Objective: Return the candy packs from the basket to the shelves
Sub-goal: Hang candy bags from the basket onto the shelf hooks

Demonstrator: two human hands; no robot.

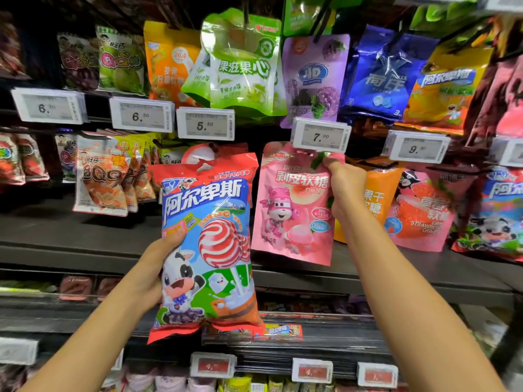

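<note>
My left hand [160, 264] grips a big red and blue lollipop candy pack [208, 244] with a cartoon cow by its left edge, holding it upright in front of the shelves. My right hand [343, 188] pinches the top right corner of a pink peach gummy pack [291, 205], which hangs just below the 7.00 price tag [321, 135]. The two packs sit side by side, almost touching. No basket is in view.
Hanging candy packs fill the rows above and beside: a green pack [246, 66], a purple pack [314, 77], blue packs [379, 75], an orange pack [376, 193]. A dark shelf board [85, 239] runs below, with more price tags [312, 370] lower down.
</note>
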